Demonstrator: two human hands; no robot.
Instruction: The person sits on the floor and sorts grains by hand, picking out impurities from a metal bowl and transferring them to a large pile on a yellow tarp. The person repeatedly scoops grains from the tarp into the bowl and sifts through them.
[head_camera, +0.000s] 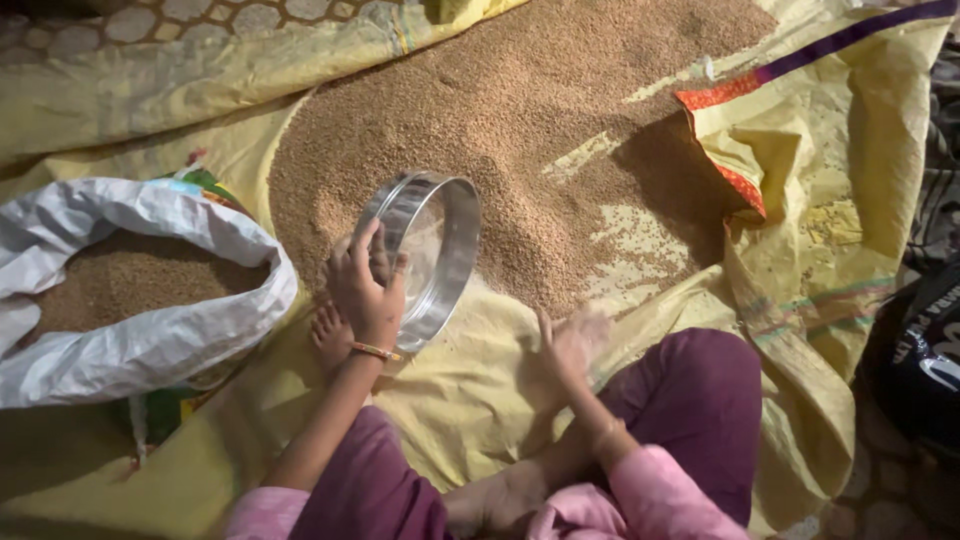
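Note:
My left hand (365, 285) grips the rim of a round metal sieve (435, 250), which is tipped up on its edge at the near side of a big heap of brown grain (500, 120). My right hand (572, 345) is blurred, fingers spread and holding nothing, just above the yellow sheet (470, 400) near thin scattered grain. A thin bangle sits on each wrist. My bare foot (330, 335) rests on the sheet below the sieve.
A white sack (150, 330) with its mouth rolled down holds more grain at the left. The yellow sheet folds up at the right with a red-edged flap (725, 150). A dark bag (925, 350) lies at the far right. Patterned floor shows at top left.

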